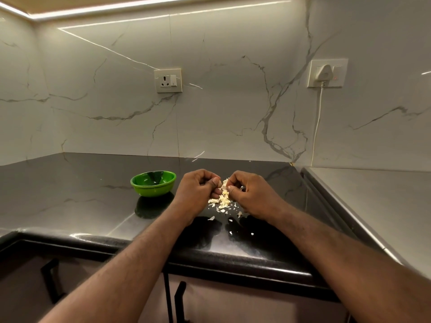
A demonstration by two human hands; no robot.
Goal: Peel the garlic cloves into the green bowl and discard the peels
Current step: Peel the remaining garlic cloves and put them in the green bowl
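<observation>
A small green bowl (152, 185) stands on the dark countertop, left of my hands; I cannot see any cloves inside it. My left hand (198, 193) and my right hand (253, 194) meet over a heap of pale garlic peels (222, 201). Both hands pinch a garlic clove (224, 184) with papery skin between curled fingers and thumbs, just above the heap. Most of the clove is hidden by my fingertips. A few loose peel flakes (211, 218) lie scattered nearer the counter's front edge.
The black countertop (81, 201) runs into a corner and continues on the right as a grey surface (373, 197). The marble wall carries a socket (168, 80) and a plugged socket (326, 73) with a white cable hanging down. Cabinet handles (50, 280) sit below the front edge.
</observation>
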